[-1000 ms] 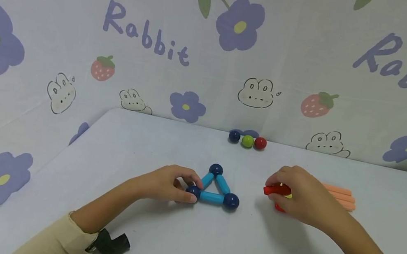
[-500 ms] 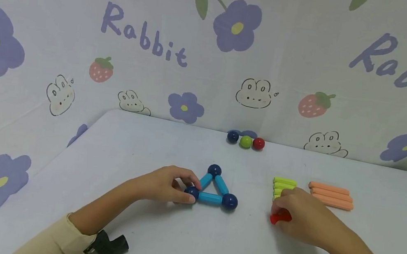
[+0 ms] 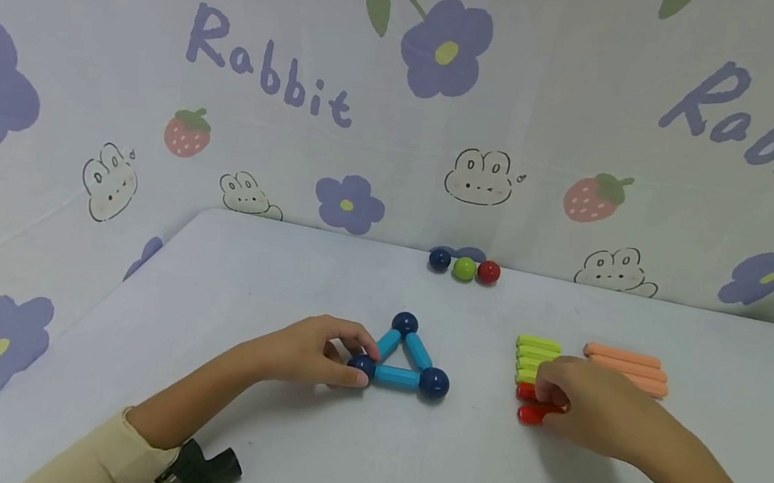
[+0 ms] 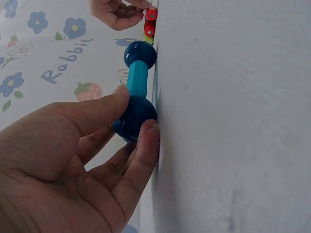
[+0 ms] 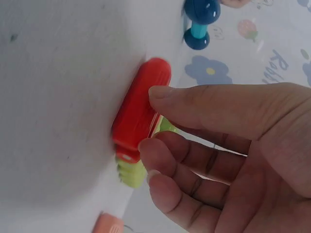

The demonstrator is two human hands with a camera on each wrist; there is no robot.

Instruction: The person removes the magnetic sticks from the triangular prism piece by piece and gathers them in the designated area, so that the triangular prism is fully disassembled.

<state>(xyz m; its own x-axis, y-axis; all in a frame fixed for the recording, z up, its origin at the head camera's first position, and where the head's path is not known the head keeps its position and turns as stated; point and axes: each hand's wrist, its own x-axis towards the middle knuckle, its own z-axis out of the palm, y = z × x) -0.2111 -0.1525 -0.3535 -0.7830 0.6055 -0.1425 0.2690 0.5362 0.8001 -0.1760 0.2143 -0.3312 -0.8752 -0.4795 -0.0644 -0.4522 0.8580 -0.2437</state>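
Observation:
My left hand (image 3: 322, 350) holds a dark blue ball (image 4: 138, 116) between thumb and fingers, at the left corner of a flat triangle. Light blue magnetic sticks (image 3: 397, 377) form its sides, with dark blue balls at the other corners, such as the right ball (image 3: 433, 384). My right hand (image 3: 592, 405) pinches a red magnetic stick (image 5: 143, 104), thumb on its side and curled fingers near its end. Another red stick (image 3: 525, 391) lies just behind it, partly hidden by the fingers. Lime green sticks (image 3: 538, 342) lie in a row directly beyond the red ones.
Orange sticks (image 3: 623, 356) lie side by side right of the green row, partly behind my right hand. At the table's far edge sit a dark blue ball (image 3: 439, 260), a green ball (image 3: 464, 268) and a red ball (image 3: 488, 273). A patterned cloth (image 3: 399, 129) hangs behind.
My right hand came down toward me with a red stick, which now lies beside the other red one in front of the green row. The left hand keeps its hold on the triangle's corner.

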